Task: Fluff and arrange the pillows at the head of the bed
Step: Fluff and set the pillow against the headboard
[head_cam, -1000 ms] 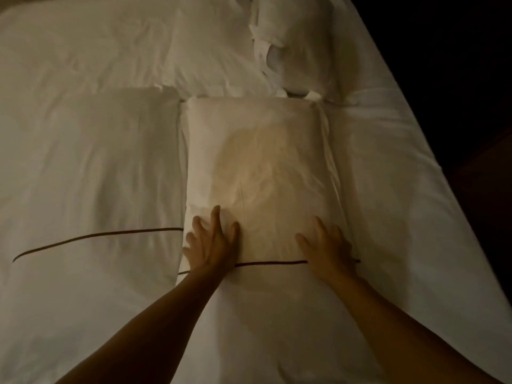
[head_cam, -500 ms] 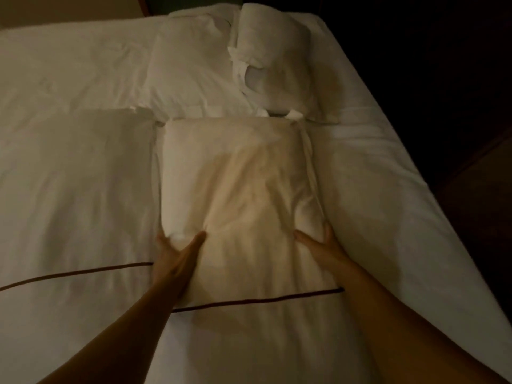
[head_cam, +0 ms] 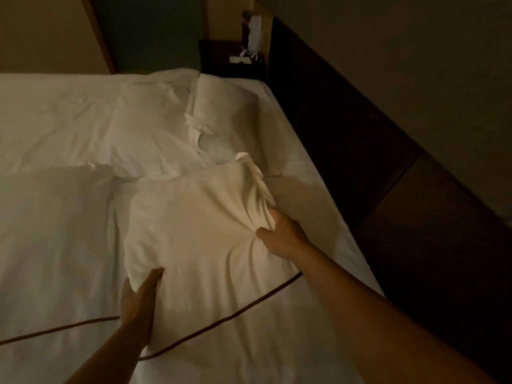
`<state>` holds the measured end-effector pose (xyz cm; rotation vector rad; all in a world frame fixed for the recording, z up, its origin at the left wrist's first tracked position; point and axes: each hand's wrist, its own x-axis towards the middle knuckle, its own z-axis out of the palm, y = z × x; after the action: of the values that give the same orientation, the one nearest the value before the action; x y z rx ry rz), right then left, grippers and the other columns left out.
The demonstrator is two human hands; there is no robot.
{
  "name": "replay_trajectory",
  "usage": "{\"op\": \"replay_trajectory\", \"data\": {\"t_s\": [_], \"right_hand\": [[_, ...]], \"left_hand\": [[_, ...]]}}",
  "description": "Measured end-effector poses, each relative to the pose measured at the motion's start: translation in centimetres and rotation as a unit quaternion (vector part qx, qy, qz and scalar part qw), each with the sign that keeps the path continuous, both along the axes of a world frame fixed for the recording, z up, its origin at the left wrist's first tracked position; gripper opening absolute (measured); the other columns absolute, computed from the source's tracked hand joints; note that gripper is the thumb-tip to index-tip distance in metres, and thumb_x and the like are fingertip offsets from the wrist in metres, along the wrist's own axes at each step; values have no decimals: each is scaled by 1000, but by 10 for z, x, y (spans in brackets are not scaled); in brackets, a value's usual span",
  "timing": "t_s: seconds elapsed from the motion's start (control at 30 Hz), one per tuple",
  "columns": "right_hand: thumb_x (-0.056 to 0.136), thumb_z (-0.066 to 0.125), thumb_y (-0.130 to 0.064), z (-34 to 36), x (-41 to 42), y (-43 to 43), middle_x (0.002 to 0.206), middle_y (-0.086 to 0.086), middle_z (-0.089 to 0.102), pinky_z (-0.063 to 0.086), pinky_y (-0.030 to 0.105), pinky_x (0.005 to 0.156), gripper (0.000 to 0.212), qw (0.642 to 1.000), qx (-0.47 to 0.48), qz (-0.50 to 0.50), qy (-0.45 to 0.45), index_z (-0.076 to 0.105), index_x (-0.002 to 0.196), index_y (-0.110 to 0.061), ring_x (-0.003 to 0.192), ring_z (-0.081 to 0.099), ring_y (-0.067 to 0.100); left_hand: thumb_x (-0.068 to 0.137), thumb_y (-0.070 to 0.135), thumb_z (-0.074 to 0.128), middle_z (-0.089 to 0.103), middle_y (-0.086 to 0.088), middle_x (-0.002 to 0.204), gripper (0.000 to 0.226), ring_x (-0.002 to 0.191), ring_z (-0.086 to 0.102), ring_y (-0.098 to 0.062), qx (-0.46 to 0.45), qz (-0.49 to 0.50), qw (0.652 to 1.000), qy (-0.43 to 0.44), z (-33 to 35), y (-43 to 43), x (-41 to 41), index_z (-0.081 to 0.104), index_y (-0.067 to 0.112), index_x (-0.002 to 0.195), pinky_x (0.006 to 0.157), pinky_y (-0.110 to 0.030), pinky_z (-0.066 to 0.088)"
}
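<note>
A cream pillow (head_cam: pixel 199 234) lies in the middle of the white bed, its near part over a sheet with a dark piping line. My left hand (head_cam: pixel 140 303) grips its near left corner, thumb on top. My right hand (head_cam: pixel 282 236) bunches the fabric at its right edge. Its far right corner is lifted off the bed. Two more white pillows lie beyond it: a flat one (head_cam: pixel 149 134) and a crumpled one (head_cam: pixel 224 112) near the bed's right edge. Another flat pillow (head_cam: pixel 52 231) lies to the left.
A dark wooden headboard (head_cam: pixel 346 139) runs along the bed's right side. A dark nightstand (head_cam: pixel 232 56) with small items stands past the far corner. The white bedding (head_cam: pixel 41 106) stretches away to the left.
Both hands went from lying flat on the pillow to gripping its sides. The pillow's right side has risen and turned. My view has tilted up toward the headboard and nightstand.
</note>
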<state>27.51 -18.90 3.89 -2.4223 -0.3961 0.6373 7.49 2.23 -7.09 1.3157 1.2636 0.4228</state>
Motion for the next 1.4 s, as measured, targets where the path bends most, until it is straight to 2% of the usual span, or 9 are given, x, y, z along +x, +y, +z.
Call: {"op": "replay_trajectory", "data": {"t_s": [0.23,0.4,0.5,0.6,0.77,0.9,1.07,1.3,1.4], "right_hand": [[94,48,-42,130,21,-42,135,10,51,43,35,80,56,974,-125,80,-168,33,145,-25,114,54,32],[97,46,-38,179,39,-87,128,10,54,43,34,75,47,930,-217,90,-282,38,139,-19,105,56,29],[99,42,-36,170,55,-117,127,11,54,40,32,71,48,919,-247,53,-302,33,143,-18,99,55,24],[100,43,-34,123,70,-155,135,13,50,47,38,80,52,906,-308,21,-289,26,147,-19,107,56,27],[99,44,-33,37,74,-231,153,9,30,45,44,98,64,919,-351,-49,-173,11,153,-28,127,46,32],[99,46,-29,19,73,-253,136,10,40,50,45,86,58,927,-291,-79,-221,18,149,-39,108,53,32],[95,49,-19,53,85,-251,110,9,49,49,40,74,51,926,-233,-56,-292,35,143,-32,86,49,24],[94,52,-34,56,78,-239,149,16,22,38,51,102,73,910,-369,-99,-159,8,153,-35,126,37,38],[87,57,-41,52,61,-213,157,16,3,19,58,109,84,864,-438,-76,-236,5,153,-32,137,16,42]], "left_hand": [[68,56,67,55,-9,131,73,116,51,-34,-148,11,986,-75,22,-103,71,56,18,130,103,-50,39],[65,64,61,67,-10,113,61,104,60,-31,-265,-107,946,-151,20,-186,147,69,21,108,92,-48,47],[85,63,48,61,-4,126,51,111,56,-28,-296,-208,916,-172,1,-239,188,61,28,121,93,-51,47],[87,62,49,37,-5,147,74,128,40,-32,-304,-244,917,-83,-29,-285,217,27,27,149,107,-51,32],[97,43,37,8,-9,160,61,144,13,-34,-173,-408,896,-14,-77,-343,218,18,23,152,116,-51,17],[93,53,46,22,-14,156,62,133,33,-42,-233,-362,902,27,-81,-353,221,17,46,147,110,-54,27],[89,61,47,31,-8,154,74,137,33,-34,-250,-369,895,-25,-62,-362,221,11,40,150,114,-49,25],[96,53,42,26,-7,156,64,136,35,-32,-175,-451,875,33,-45,-329,204,17,33,151,102,-42,34],[96,51,43,37,-11,151,60,133,40,-34,-54,-486,871,53,-24,-284,188,25,30,149,106,-44,36]]}}
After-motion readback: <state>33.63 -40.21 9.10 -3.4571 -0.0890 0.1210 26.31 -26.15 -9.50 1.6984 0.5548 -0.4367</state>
